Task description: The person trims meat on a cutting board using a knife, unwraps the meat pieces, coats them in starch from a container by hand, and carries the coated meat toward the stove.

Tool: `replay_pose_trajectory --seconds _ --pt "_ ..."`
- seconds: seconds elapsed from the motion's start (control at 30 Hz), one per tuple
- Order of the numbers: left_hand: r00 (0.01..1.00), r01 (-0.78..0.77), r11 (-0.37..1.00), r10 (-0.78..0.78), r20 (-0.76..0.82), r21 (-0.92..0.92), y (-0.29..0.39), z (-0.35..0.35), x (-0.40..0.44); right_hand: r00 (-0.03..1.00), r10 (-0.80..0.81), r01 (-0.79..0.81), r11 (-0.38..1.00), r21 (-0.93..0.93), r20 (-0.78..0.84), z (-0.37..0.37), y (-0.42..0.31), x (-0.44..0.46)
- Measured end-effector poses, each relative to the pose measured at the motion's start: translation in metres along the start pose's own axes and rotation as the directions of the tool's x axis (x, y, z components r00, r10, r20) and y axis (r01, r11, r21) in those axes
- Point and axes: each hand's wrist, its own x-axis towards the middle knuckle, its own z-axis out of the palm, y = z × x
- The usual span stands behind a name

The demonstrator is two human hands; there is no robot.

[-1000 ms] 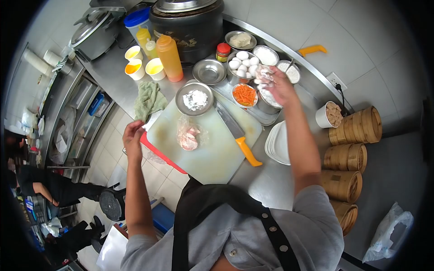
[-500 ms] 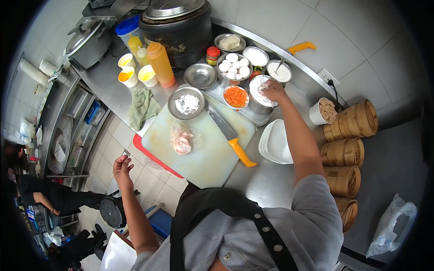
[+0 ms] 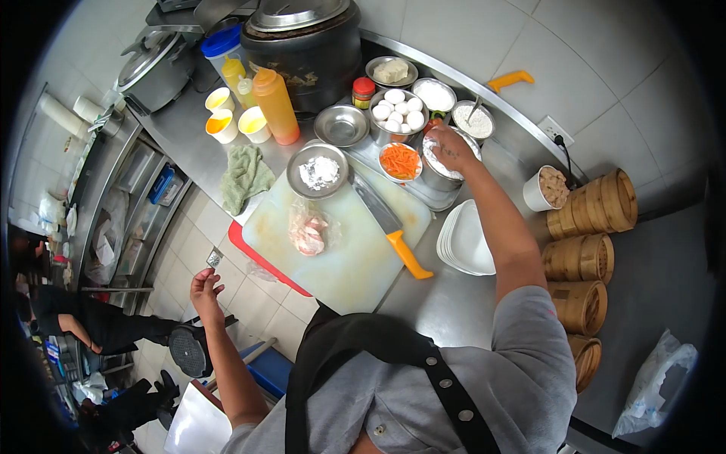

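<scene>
My right hand (image 3: 452, 148) reaches over a metal bowl of white powder (image 3: 439, 168), with its fingers pointing down near the bowl's far rim; the fingertips are hidden. My left hand (image 3: 205, 292) hangs in the air left of the cutting board (image 3: 276, 261), fingers half curled and apart, with nothing in them. On the board, a piece of raw pale meat (image 3: 308, 235) lies on clear plastic. Beside it, a knife with an orange handle (image 3: 408, 256) rests at a slant. A metal plate with white powder (image 3: 318, 172) stands on the board's far edge.
Around the bowl stand shredded carrots (image 3: 399, 161), eggs (image 3: 396, 113) and another powder bowl with a spoon (image 3: 473, 121). White trays (image 3: 465, 238) and bamboo steamers (image 3: 578, 257) are on the right. Sauce bottles (image 3: 274, 106) and a green cloth (image 3: 246, 178) are at left. Another person (image 3: 98, 321) stands far left.
My right hand has shifted slightly toward the far left side of the powder bowl. My left hand stays raised in about the same place. The view has moved a little.
</scene>
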Motion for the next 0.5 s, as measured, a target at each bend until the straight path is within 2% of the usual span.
replay_pose_trajectory --seconds 0.1,0.2,0.27,0.3,0.33,0.37,0.4,0.43,0.47,0.5 --pt "1.0 0.008 1.0 -0.008 -0.004 0.013 -0.002 -0.001 -0.001 0.998 -0.019 0.025 0.996 -0.089 0.061 0.003 0.011 -0.007" --pt "0.999 0.032 0.999 -0.032 -0.009 -0.011 -0.004 0.0 -0.001 0.989 0.028 -0.009 0.992 -0.127 0.144 -0.003 0.014 -0.013" --pt "0.999 0.04 0.999 -0.04 0.024 -0.02 -0.013 0.001 0.003 0.99 -0.124 0.122 0.992 -0.045 -0.061 0.006 0.04 -0.022" --pt "0.999 0.04 0.999 -0.04 0.007 -0.026 -0.018 -0.004 0.005 0.99 -0.113 0.109 0.992 -0.058 -0.08 0.009 0.058 -0.025" --pt "0.999 0.034 0.999 -0.034 0.008 -0.014 -0.026 -0.007 0.007 0.992 0.13 -0.13 0.991 -0.044 0.0 0.013 0.073 -0.022" --pt "0.997 0.072 0.997 -0.072 0.003 0.031 -0.021 -0.004 0.005 0.981 0.192 -0.193 0.981 -0.015 -0.034 0.014 0.077 -0.025" --pt "0.999 0.039 0.999 -0.039 0.012 -0.015 -0.019 -0.003 0.0 0.957 0.29 -0.288 0.954 -0.088 0.01 0.001 0.049 -0.021" --pt "1.0 0.01 1.0 -0.01 -0.005 -0.01 -0.023 -0.004 0.002 0.966 0.254 -0.248 0.964 -0.094 0.056 0.001 0.047 -0.021" --pt "1.0 -0.012 1.0 0.012 0.01 -0.018 -0.032 -0.006 0.01 0.978 0.16 -0.144 0.982 -0.122 0.134 0.013 0.085 -0.021" --pt "0.999 0.03 0.999 -0.031 0.014 0.017 -0.028 -0.005 0.011 0.976 0.143 -0.113 0.978 -0.177 0.165 0.018 0.092 -0.021"
